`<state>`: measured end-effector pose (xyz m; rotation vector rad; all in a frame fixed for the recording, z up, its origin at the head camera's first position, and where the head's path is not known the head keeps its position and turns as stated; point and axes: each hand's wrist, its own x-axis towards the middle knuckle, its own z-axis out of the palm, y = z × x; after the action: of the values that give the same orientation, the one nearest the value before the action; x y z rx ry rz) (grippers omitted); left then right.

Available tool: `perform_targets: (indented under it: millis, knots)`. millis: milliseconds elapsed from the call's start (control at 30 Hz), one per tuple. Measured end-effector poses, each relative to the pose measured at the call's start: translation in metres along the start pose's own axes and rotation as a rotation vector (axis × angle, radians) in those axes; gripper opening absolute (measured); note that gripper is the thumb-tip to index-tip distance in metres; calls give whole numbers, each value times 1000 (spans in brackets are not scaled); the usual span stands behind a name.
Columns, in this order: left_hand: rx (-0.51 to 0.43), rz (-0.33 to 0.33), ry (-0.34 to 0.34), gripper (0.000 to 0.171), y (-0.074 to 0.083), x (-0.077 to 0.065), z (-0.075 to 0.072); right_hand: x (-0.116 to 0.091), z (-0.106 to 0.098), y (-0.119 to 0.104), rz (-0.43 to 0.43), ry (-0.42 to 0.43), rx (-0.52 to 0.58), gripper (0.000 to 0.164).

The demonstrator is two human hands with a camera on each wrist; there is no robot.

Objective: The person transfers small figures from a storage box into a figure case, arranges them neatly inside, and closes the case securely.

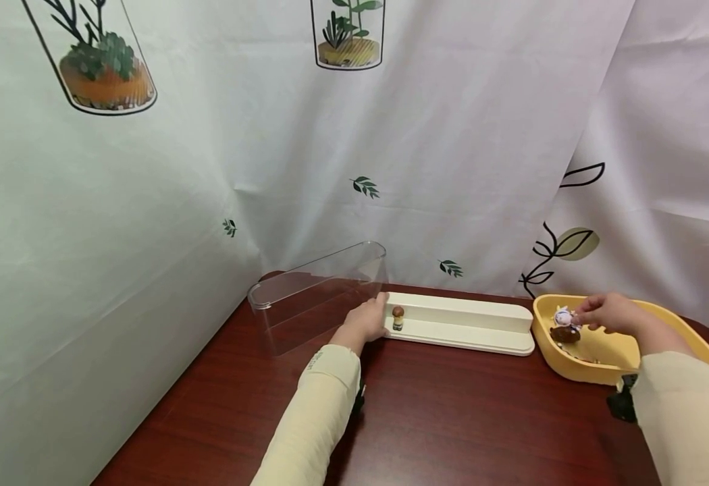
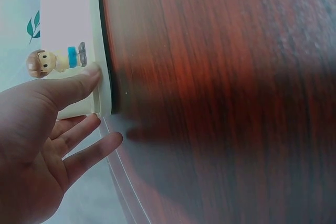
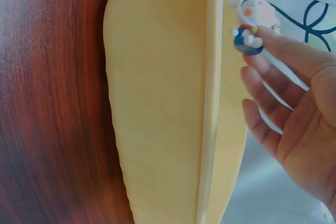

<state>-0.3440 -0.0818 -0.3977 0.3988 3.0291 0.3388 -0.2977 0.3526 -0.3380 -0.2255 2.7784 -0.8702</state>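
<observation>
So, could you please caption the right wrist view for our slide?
Right hand pinching a white-and-blue toy figurine over a rounded yellow plastic tub on a reddish wood-grain table.

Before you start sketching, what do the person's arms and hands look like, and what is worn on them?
The left sleeve and right sleeve are long and cream-coloured, with small dark lettering near the left cuff. A black device shows beside the right cuff. The left hand and right hand are ungloved.

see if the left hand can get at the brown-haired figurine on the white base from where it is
Likely yes: the left hand touches the end of the white base nearest the brown-haired figurine, and nothing visible blocks the way.
</observation>
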Motion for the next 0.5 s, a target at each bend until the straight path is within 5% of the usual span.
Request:
perform_targets:
  millis: [500]
  knots:
    - [-10, -6, -3, 85, -1, 0, -1, 11, 7, -20, -39, 136, 1, 38]
